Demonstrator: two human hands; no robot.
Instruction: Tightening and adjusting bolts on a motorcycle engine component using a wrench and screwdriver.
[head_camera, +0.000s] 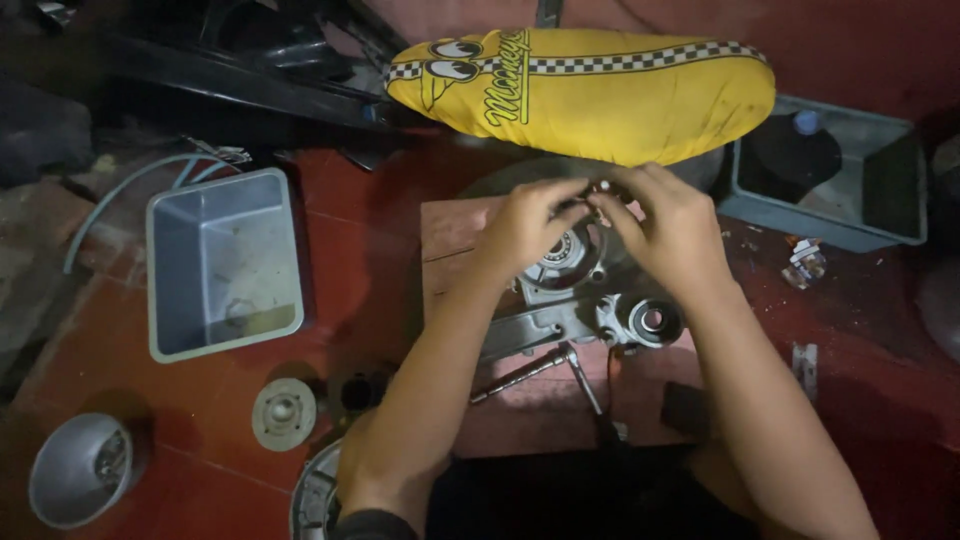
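Both my hands meet above a grey metal engine casing (560, 320) that lies on a wooden board (450, 235). My left hand (525, 225) and my right hand (665, 225) pinch a small metal part (600, 190) between their fingertips, just over the casing's round opening (565, 250). The part is mostly hidden by my fingers. A round bearing seat (652, 320) shows at the casing's right end. A metal T-shaped wrench (545, 368) rests on the board in front of the casing.
A yellow seat cover with a chequered stripe (590, 90) lies behind the board. A grey plastic tub (225, 262) stands left, a blue-grey tray (830, 175) right. A round metal disc (284, 412) and a metal bowl-shaped part (82, 468) sit on the red floor.
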